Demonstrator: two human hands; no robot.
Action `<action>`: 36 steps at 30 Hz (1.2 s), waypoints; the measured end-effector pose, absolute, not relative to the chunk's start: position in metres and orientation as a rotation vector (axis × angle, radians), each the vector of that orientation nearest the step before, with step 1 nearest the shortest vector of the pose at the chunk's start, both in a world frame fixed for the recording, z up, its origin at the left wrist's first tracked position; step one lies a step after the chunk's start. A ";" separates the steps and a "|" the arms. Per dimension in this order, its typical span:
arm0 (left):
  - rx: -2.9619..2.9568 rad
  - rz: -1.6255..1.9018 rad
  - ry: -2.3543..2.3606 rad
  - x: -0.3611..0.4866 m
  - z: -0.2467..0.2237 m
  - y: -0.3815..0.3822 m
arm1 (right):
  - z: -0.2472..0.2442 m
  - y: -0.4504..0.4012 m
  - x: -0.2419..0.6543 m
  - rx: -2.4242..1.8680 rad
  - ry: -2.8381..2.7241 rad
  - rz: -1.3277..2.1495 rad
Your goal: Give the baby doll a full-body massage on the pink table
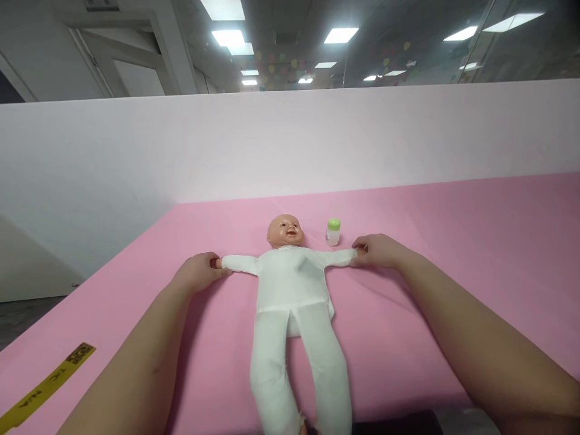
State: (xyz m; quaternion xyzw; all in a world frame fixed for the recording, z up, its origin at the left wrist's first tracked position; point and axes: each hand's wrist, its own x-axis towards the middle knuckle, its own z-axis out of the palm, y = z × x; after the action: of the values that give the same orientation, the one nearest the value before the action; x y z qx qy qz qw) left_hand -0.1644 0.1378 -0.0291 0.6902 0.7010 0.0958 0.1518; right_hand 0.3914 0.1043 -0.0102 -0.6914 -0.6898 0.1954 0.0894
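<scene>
A baby doll [294, 284] in a white cloth body lies face up on the pink tabletop [208, 350], its arms stretched out to both sides. My left hand [199, 270] is closed round the doll's hand on the left side, just past the white sleeve. On the other side, my right hand [377, 250] grips the doll's other hand, fingers bent over it. Beside the doll's head stands a small white bottle [333, 233] with a green cap, a little way from my right hand. The doll's feet are partly cut off by the lower edge.
A yellow strip [45, 386] with printed letters and a code lies at the table's left edge. A white partition [290, 145] rises along the far side. At the bottom, a dark shape [399, 423] shows by the table's near edge.
</scene>
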 end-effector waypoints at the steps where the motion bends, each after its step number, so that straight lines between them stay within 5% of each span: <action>1: 1.986 0.273 2.021 -0.162 -0.029 0.138 | -0.011 0.105 0.391 -2.068 -2.039 0.577; 7: 2.274 0.552 1.976 -0.121 -0.006 0.115 | -0.015 0.108 0.390 -2.052 -2.029 0.629; 13: 2.501 0.844 1.342 -0.041 0.029 0.055 | -0.017 0.112 0.397 -2.185 -1.985 0.519; 29: 1.917 0.088 2.103 -0.190 -0.013 0.142 | -0.033 0.117 0.419 -1.828 -1.634 1.148; 36: 1.779 0.317 2.083 -0.175 -0.028 0.147 | -0.048 0.118 0.427 -1.371 -1.370 1.550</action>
State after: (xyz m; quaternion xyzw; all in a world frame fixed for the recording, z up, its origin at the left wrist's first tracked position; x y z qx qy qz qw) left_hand -0.1747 0.1474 -0.0281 0.6333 0.7415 0.1129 0.1907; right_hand 0.4265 0.1181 -0.0479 -0.5228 -0.5222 0.5907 0.3240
